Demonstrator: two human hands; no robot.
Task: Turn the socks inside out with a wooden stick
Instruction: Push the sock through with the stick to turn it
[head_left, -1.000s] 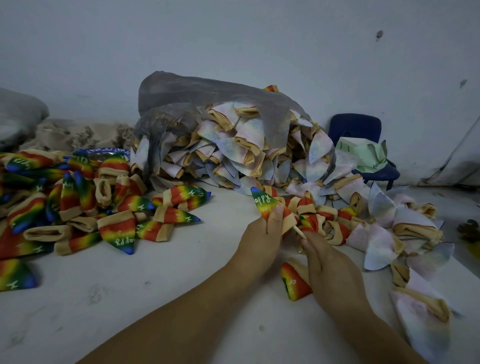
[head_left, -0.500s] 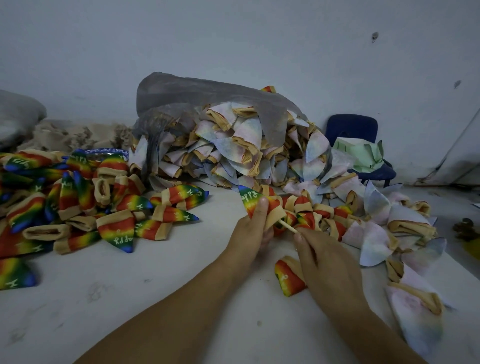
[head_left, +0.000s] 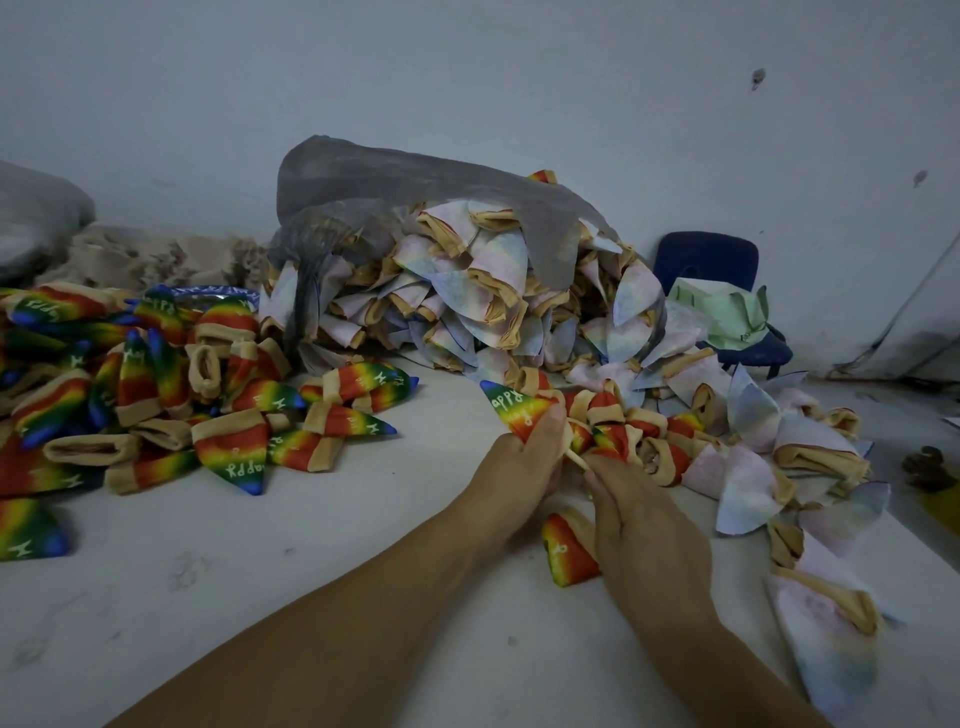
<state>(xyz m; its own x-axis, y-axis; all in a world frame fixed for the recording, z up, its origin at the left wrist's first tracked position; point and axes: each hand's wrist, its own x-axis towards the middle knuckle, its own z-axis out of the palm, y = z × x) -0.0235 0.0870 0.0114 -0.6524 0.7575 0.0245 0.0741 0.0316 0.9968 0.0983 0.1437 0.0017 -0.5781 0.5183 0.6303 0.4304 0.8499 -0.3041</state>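
Observation:
My left hand (head_left: 519, 462) grips a rainbow sock (head_left: 511, 410) with white lettering, its blue tip pointing up and left. A thin wooden stick (head_left: 575, 458) runs from the sock's tan cuff to my right hand (head_left: 639, 519), which pinches its near end. Another rainbow sock (head_left: 563, 553) lies on the table partly under my right hand. Pale, washed-out socks with tan cuffs (head_left: 483, 291) spill from a grey plastic bag (head_left: 395, 176) behind. Bright rainbow socks (head_left: 171, 400) are heaped at the left.
More pale socks (head_left: 826, 618) lie scattered along the right side of the white table (head_left: 260, 561). A small dark blue chair (head_left: 711, 260) with a green cloth stands by the wall at the right. A beige pile (head_left: 135, 254) sits at the back left.
Both hands and the held sock have shifted slightly left and nearer. The sock's tip tilts more to the left, and the hands are closer together on the stick.

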